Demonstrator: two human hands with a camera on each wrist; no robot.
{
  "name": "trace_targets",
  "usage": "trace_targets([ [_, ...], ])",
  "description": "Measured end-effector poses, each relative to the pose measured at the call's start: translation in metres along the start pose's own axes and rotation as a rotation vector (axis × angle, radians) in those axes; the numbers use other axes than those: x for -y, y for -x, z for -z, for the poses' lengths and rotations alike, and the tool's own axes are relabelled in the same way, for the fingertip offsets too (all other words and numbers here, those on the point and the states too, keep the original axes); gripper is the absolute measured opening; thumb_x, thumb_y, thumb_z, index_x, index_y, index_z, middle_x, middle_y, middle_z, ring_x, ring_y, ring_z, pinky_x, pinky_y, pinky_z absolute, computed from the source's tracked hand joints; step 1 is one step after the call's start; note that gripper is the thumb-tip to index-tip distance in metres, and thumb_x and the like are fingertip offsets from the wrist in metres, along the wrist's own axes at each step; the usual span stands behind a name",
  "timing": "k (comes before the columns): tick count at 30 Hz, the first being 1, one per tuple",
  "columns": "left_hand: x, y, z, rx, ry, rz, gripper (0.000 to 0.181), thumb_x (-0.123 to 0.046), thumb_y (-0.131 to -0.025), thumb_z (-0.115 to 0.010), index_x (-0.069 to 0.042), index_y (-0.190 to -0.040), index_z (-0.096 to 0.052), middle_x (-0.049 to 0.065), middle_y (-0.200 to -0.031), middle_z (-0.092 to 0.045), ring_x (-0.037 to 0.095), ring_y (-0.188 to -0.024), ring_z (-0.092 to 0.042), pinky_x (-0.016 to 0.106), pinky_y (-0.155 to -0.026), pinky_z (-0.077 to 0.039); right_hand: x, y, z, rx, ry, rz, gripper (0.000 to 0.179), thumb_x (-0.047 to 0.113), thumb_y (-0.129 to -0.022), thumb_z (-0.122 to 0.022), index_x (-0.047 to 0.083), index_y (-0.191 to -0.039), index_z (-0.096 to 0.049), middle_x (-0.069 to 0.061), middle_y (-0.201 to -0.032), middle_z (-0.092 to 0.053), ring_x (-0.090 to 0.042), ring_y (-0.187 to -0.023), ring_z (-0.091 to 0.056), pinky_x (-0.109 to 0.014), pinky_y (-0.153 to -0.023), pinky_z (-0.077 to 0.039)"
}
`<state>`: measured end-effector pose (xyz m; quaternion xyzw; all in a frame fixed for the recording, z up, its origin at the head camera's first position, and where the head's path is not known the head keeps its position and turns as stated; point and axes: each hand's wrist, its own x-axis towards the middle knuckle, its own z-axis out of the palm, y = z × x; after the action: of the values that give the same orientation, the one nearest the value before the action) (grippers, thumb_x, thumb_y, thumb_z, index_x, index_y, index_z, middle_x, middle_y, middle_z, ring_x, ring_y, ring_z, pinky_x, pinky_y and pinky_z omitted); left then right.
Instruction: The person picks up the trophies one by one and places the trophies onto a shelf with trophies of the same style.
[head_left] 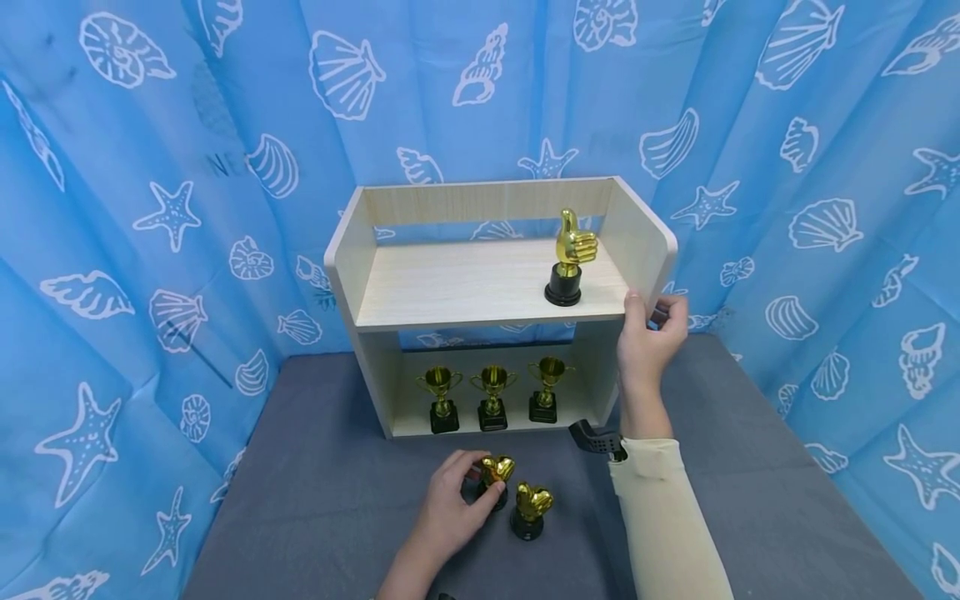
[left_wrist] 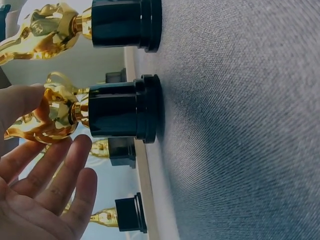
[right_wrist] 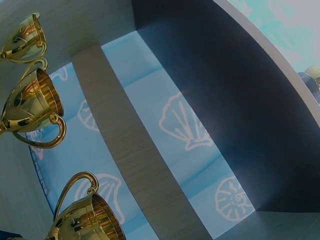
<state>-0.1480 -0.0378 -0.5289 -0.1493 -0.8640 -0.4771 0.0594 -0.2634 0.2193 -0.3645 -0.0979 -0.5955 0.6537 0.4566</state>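
A gold thumbs-up trophy [head_left: 498, 468] on a black round base stands upright on the grey cloth. My left hand [head_left: 452, 500] pinches its gold top, thumb on one side and fingertips on the other, as the left wrist view shows on the trophy [left_wrist: 55, 117]. Just beside it stands a second thumbs-up trophy [head_left: 531, 504], untouched. My right hand [head_left: 651, 342] holds the front edge of the right side panel of a pale wooden shelf [head_left: 480, 321], thumb on the inner side. A third thumbs-up trophy [head_left: 570, 254] is on the upper board at the right.
Three gold cup trophies [head_left: 492, 396] stand in a row on the lower level. A blue shell-patterned curtain [head_left: 225, 208] hangs behind and at both sides. Grey cloth [head_left: 315, 500] covers the table in front of the shelf.
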Motion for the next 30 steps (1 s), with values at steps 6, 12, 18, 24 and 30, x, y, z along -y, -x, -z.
trace_targets([
  [6, -0.001, 0.000, 0.003, -0.026, 0.003, 0.012, 0.039, -0.029, -0.093, -0.084, -0.023, -0.130, -0.072, -0.009, -0.115, -0.068, 0.008, -0.097, -0.066, 0.040, -0.085, -0.060, 0.001, 0.000, 0.000, -0.003, -0.011, -0.001, 0.012, 0.012, -0.100, -0.068, 0.006, -0.107, -0.060, -0.002, -0.119, -0.060, -0.013, -0.109, -0.054, -0.033, -0.090, -0.044],
  [12, -0.002, 0.000, 0.006, -0.041, 0.002, 0.021, 0.040, -0.030, -0.093, -0.084, -0.024, -0.130, -0.072, -0.011, -0.113, -0.067, 0.006, -0.097, -0.066, 0.037, -0.085, -0.060, 0.001, 0.000, 0.001, -0.005, -0.019, -0.007, 0.012, 0.012, -0.100, -0.068, 0.005, -0.107, -0.060, 0.002, -0.117, -0.059, -0.013, -0.109, -0.053, -0.033, -0.089, -0.044],
  [18, -0.004, 0.001, 0.008, -0.064, 0.006, -0.004, 0.039, -0.028, -0.092, -0.085, -0.022, -0.129, -0.072, -0.010, -0.110, -0.068, 0.006, -0.094, -0.066, 0.039, -0.083, -0.060, 0.000, 0.001, 0.001, 0.000, -0.009, -0.007, 0.010, 0.012, -0.100, -0.068, 0.010, -0.105, -0.060, -0.001, -0.119, -0.058, -0.013, -0.110, -0.053, -0.033, -0.090, -0.044],
  [24, -0.007, 0.000, 0.011, -0.082, 0.006, -0.018, 0.039, -0.026, -0.091, -0.086, -0.021, -0.127, -0.073, -0.010, -0.111, -0.068, 0.005, -0.094, -0.066, 0.041, -0.083, -0.061, -0.001, 0.001, 0.001, -0.003, -0.013, -0.005, 0.012, 0.011, -0.100, -0.069, 0.006, -0.107, -0.060, -0.001, -0.119, -0.058, -0.014, -0.109, -0.053, -0.034, -0.090, -0.044],
  [30, -0.010, 0.000, 0.013, -0.088, 0.003, -0.014, 0.038, -0.028, -0.091, -0.087, -0.023, -0.126, -0.073, -0.010, -0.110, -0.069, 0.005, -0.094, -0.067, 0.040, -0.082, -0.061, -0.001, 0.000, 0.002, 0.002, -0.013, -0.004, 0.015, 0.012, -0.100, -0.068, 0.003, -0.109, -0.060, -0.002, -0.121, -0.059, -0.013, -0.110, -0.053, -0.033, -0.091, -0.043],
])
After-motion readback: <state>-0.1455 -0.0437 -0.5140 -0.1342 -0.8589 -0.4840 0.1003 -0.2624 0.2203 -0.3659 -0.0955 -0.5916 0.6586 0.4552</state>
